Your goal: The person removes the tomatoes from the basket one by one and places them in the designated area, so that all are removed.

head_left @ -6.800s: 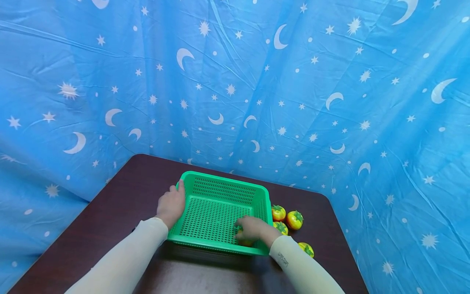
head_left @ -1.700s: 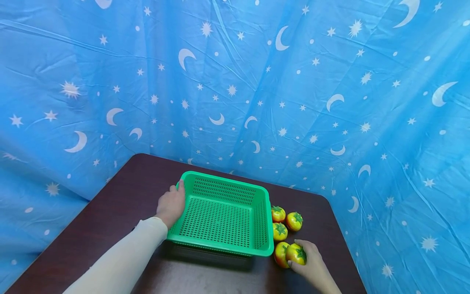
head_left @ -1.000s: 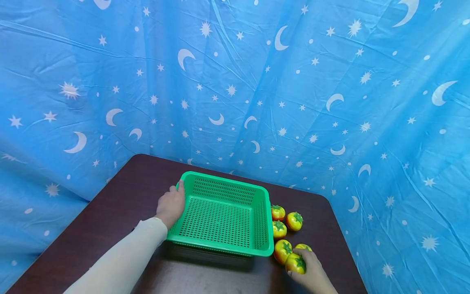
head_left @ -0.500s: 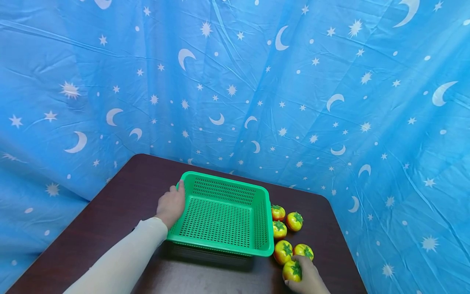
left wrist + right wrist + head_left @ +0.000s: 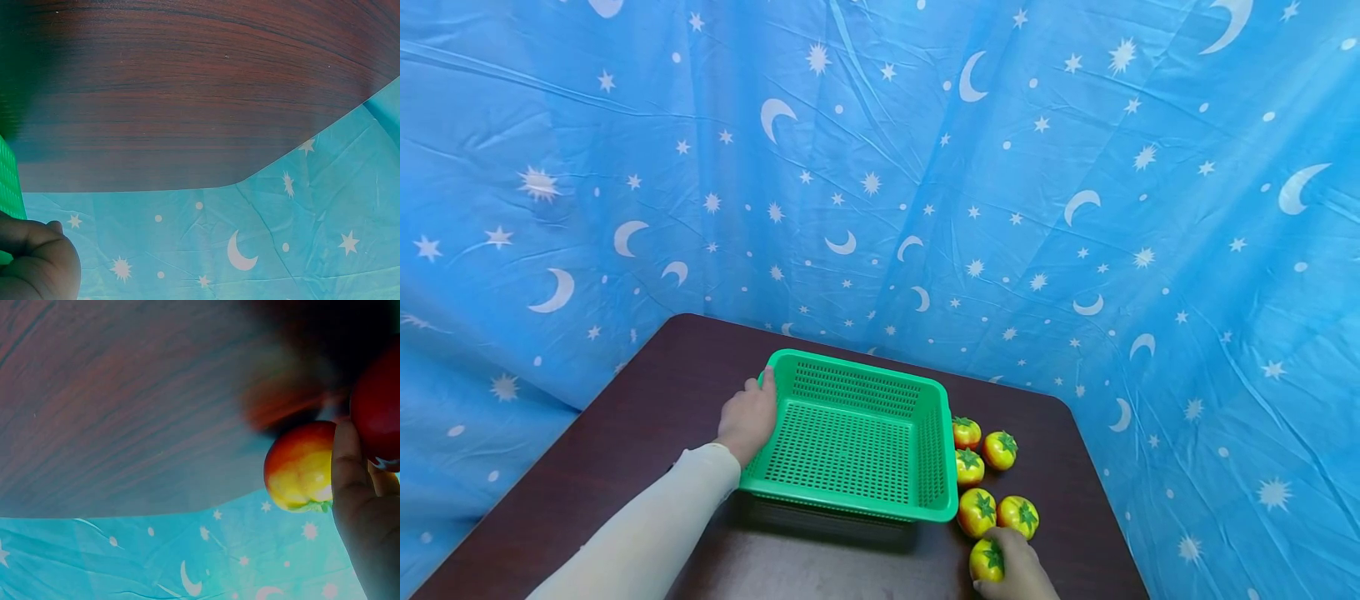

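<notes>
A green perforated basket (image 5: 842, 450) stands on the table, with bare mesh showing inside. My left hand (image 5: 748, 417) grips its left rim; the left wrist view catches part of that hand (image 5: 44, 262) beside the green wall. At the basket's front right, my right hand (image 5: 1018, 567) holds a yellow tomato (image 5: 985, 560) with a green leafy top. Just behind it lie two more tomatoes, one near the basket (image 5: 977, 512) and one to its right (image 5: 1018, 517). In the right wrist view, fingers (image 5: 347, 462) press against the held tomato's red underside (image 5: 381, 406).
Further back along the basket's right side sit more tomatoes: a rear one (image 5: 966, 432), a right one (image 5: 1000, 450) and one against the basket wall (image 5: 970, 468). The dark wooden table (image 5: 820, 562) ends at a blue curtain (image 5: 880, 167) with moons and stars.
My right hand has left the basket with the tomato it was grasping there. Lately it has drawn the tomato toward the front left, apart from the others. My left hand and the basket stay put.
</notes>
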`<control>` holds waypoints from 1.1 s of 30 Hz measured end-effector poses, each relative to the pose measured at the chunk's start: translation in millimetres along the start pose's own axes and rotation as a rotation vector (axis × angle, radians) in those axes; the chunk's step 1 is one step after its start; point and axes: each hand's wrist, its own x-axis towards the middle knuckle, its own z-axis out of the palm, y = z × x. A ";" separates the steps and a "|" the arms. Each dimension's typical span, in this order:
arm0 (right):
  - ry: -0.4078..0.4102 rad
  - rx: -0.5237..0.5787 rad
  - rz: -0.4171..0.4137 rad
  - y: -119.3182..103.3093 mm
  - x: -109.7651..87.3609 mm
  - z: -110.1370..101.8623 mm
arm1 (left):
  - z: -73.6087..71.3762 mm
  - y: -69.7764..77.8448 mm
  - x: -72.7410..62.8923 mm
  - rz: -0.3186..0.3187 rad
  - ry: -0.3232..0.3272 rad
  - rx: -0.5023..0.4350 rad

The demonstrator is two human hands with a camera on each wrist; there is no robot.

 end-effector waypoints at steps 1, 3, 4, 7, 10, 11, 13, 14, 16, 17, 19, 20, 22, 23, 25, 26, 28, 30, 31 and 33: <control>0.000 0.000 0.008 -0.4 0.4 0.8 | 0.1 -0.3 0.1 0.001 0.000 0.000; 0.000 -0.004 0.010 -1.0 0.6 1.5 | 0.1 -0.6 0.2 0.002 0.000 0.002; 0.001 -0.007 0.006 -1.2 0.5 1.5 | 0.4 -0.6 0.3 0.002 0.001 0.003; 0.005 -0.009 -0.004 -2.1 -0.8 1.1 | 0.5 -0.3 0.4 0.003 0.006 0.005; 0.012 -0.004 0.014 -3.0 -2.4 1.6 | 0.5 0.2 0.4 0.003 0.008 0.001; 0.014 -0.004 0.022 -3.4 -2.8 2.0 | 0.1 0.2 0.4 0.005 0.008 0.000; 0.019 -0.009 0.035 -4.2 -3.4 2.9 | -0.4 0.1 0.2 0.004 0.003 -0.002; 0.021 -0.013 0.038 -4.4 -3.6 3.3 | -0.6 0.3 0.0 0.003 -0.001 -0.002; 0.026 -0.017 0.039 -5.1 -4.1 3.6 | -0.7 0.2 -0.4 0.002 -0.007 -0.001; 0.030 -0.022 0.039 -5.5 -4.4 3.5 | -0.8 0.1 -0.5 0.003 -0.011 0.000; 0.034 -0.023 0.043 -6.0 -5.3 3.3 | -0.2 0.1 -0.6 0.000 -0.014 0.002; 0.037 -0.021 0.044 -6.3 -5.8 3.3 | 0.0 0.0 -0.6 0.001 -0.014 0.002; 0.042 -0.022 0.038 -6.8 -6.6 3.3 | 0.4 -0.1 -0.2 0.003 -0.010 0.001; 0.044 -0.023 0.037 -6.9 -6.8 3.5 | 0.5 0.0 -0.2 0.005 -0.008 0.000; 0.051 -0.022 0.034 -7.4 -7.5 3.7 | 0.6 -0.1 -0.1 0.007 -0.003 -0.001; 0.054 -0.021 0.034 -7.5 -7.9 3.9 | 0.4 0.0 -0.1 0.009 -0.002 -0.003; 0.061 -0.022 0.031 -7.7 -8.9 4.0 | -0.2 0.1 -0.4 0.011 -0.002 -0.002; 0.064 -0.018 0.034 -7.8 -9.8 4.1 | -0.6 0.1 -0.5 0.010 -0.005 0.003; 0.064 -0.016 0.034 -7.6 -10.1 4.3 | -0.9 0.2 -0.5 0.009 -0.006 0.004; 0.058 -0.012 0.036 -7.4 -10.4 4.8 | -1.2 0.2 -0.6 0.007 -0.008 0.006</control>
